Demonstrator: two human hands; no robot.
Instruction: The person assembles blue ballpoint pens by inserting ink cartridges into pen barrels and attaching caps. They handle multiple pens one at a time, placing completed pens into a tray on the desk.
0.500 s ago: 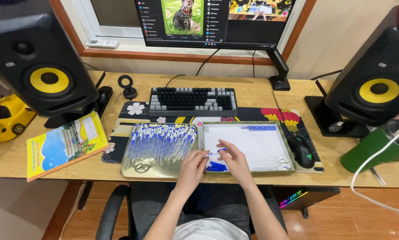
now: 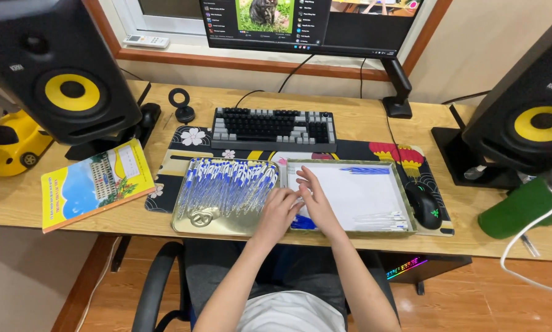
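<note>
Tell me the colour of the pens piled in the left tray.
Blue and white pens, lying in a gold-coloured tray; the head view shows them.

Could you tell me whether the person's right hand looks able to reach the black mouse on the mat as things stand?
Probably yes. The right hand rests in the white-lined tray, and the mouse lies just beyond that tray's right rim. Only the low rim lies between them.
</note>
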